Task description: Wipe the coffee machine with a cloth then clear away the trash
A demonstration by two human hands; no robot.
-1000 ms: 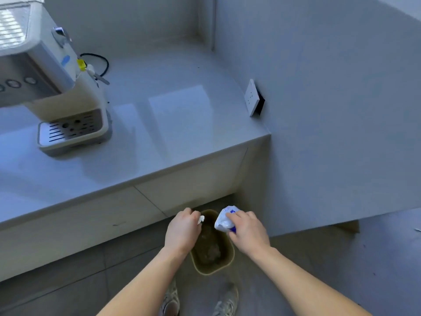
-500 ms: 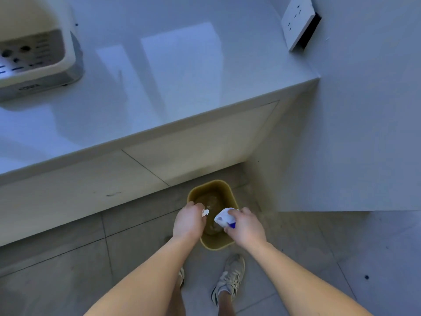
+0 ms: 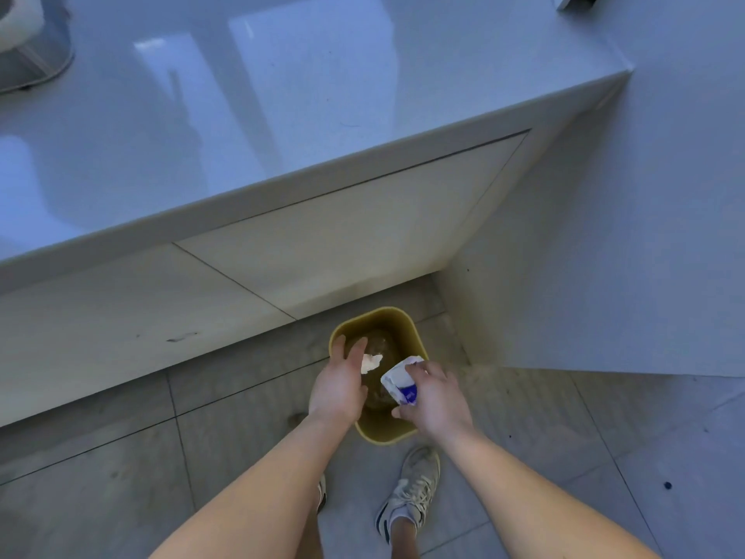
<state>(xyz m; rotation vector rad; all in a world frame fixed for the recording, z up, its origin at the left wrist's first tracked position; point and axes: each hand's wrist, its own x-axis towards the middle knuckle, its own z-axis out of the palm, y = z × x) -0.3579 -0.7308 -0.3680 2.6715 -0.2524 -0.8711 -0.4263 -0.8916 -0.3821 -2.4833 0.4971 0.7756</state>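
Note:
A small mustard-yellow trash bin (image 3: 403,316) stands on the floor against the cabinet, with dark trash inside. Both my hands are over its opening. My left hand (image 3: 338,383) has its fingers spread and straight, and a small white paper scrap (image 3: 371,362) sits just off its fingertips over the bin. My right hand (image 3: 437,399) grips a crumpled white and blue packet (image 3: 400,382) between fingers and thumb above the bin's right side. Only a corner of the coffee machine's base (image 3: 28,46) shows at the top left on the counter.
The glossy white counter (image 3: 306,115) juts out above the bin, with cabinet fronts (image 3: 322,252) below it. A wall (image 3: 625,236) closes off the right side. A wall socket (image 3: 574,0) peeks in at the top right. My shoes (image 3: 415,492) stand on grey floor tiles behind the bin.
My head has tipped further down, so the machine slid almost out of view. My left hand's fingers have spread, freeing the white scrap over the bin. The right hand still holds the packet.

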